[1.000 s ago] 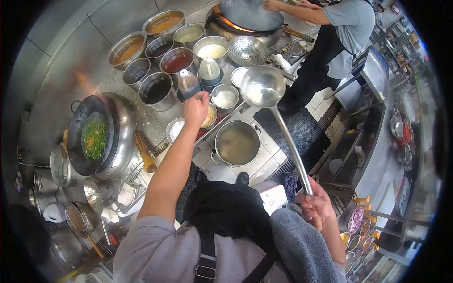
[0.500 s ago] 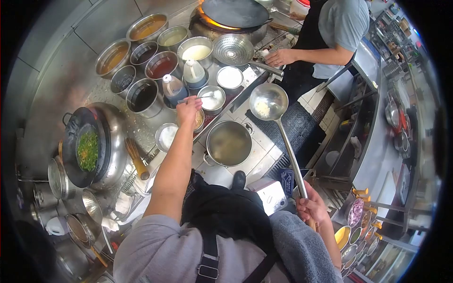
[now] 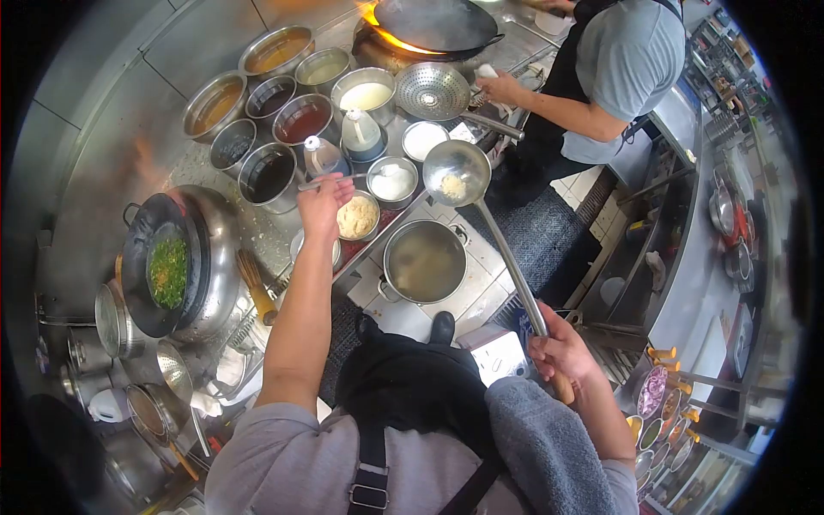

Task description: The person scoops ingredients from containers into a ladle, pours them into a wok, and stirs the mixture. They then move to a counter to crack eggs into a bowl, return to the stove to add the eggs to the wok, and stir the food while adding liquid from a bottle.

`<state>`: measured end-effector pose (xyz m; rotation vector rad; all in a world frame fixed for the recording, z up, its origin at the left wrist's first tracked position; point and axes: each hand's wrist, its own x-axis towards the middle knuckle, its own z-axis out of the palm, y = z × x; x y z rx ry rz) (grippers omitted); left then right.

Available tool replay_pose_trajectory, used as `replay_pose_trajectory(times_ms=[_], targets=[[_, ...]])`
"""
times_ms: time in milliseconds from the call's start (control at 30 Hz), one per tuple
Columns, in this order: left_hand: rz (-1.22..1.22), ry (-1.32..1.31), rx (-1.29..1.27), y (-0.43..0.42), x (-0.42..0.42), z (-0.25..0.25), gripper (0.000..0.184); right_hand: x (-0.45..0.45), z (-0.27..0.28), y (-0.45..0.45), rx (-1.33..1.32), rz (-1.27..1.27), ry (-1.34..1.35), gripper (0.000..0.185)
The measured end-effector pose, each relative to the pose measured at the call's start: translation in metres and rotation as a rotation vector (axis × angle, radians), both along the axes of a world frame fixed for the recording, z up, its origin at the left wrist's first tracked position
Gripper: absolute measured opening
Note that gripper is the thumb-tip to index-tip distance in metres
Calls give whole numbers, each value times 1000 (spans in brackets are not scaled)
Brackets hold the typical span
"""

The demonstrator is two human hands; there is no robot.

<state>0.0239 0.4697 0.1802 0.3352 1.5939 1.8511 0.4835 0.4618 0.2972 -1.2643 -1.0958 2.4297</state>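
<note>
Steel is pinched in my left hand [image 3: 321, 206]: a thin-handled spoon [image 3: 308, 185], lying crosswise toward the round metal bowl of white powder [image 3: 396, 202], centre frame. My right hand [image 3: 564, 348], farther off, grips the long silver ladle [image 3: 508, 257], slanting up-left.

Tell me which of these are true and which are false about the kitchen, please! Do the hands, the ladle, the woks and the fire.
1. The right hand is holding a long ladle. True.
2. The left hand is holding a big knife. False: it is holding a thin spoon.
3. Orange flames show under the far wok. True.
4. The ladle is full to the top with soup. False: it has just a small pale clump in it.
5. The wok on the left has green food in it. True.
</note>
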Motion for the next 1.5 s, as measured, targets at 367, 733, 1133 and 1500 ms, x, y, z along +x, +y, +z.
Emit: replay_pose_trajectory(times_ms=[367,733,1133,1500], targets=[[-61,664,-162,85,30,-1,25,-2,9,4,-94,-112,39,71],[-44,855,-359,163,25,-47,25,38,5,4,62,-326,-42,73],[-31,-26,-55,157,30,-45,24,40,-5,4,-39,-303,-36,75],[-97,-84,128,140,23,-16,24,14,2,23,-19,-240,-24,72]])
